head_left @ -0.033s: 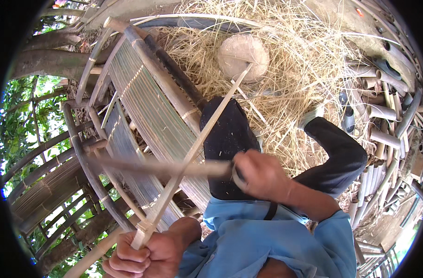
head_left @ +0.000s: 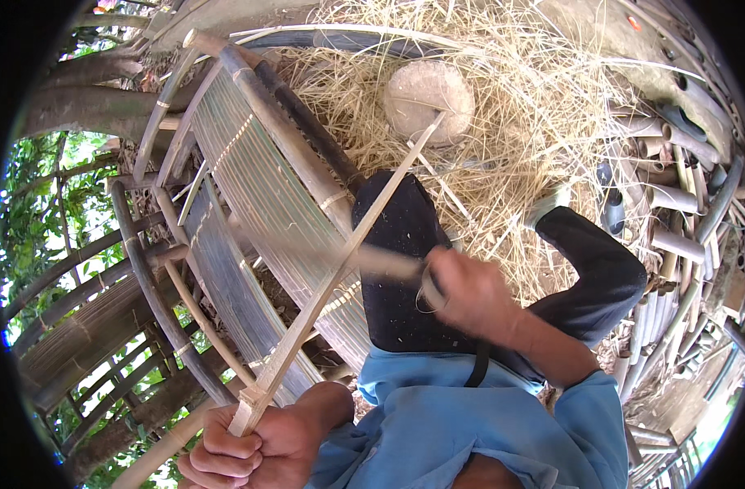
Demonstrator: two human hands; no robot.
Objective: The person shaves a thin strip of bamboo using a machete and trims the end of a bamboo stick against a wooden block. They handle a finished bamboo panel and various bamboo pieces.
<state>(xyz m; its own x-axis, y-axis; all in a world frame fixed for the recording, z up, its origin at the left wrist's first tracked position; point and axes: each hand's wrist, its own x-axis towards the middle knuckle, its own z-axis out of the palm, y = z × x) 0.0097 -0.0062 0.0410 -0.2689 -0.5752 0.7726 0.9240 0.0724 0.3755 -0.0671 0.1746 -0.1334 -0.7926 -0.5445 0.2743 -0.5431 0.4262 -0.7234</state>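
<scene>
My left hand point(head_left: 246, 452), at the lower left, is closed in a fist round the near end of a long pale wooden or bamboo strip point(head_left: 311, 308). The strip slants away over my left knee, and its far tip meets the top of a round wood block point(head_left: 417, 85). Just above my left fist a small notched or raised bit shows on it. In my right hand point(head_left: 474, 295) is the handle of a long knife point(head_left: 385, 262). Motion smears the blade, which lies across the strip near its middle; whether they touch I cannot tell.
A slatted bamboo bench point(head_left: 266, 179) stands close at my left, beside a bamboo railing point(head_left: 136, 253). Pale shavings point(head_left: 535, 122) cover the ground around the block. Cut bamboo pieces point(head_left: 674, 196) are stacked at the right.
My right hand and the knife have shifted slightly right, and the blade now sits farther up the strip, away from me. My left hand and the strip have barely moved.
</scene>
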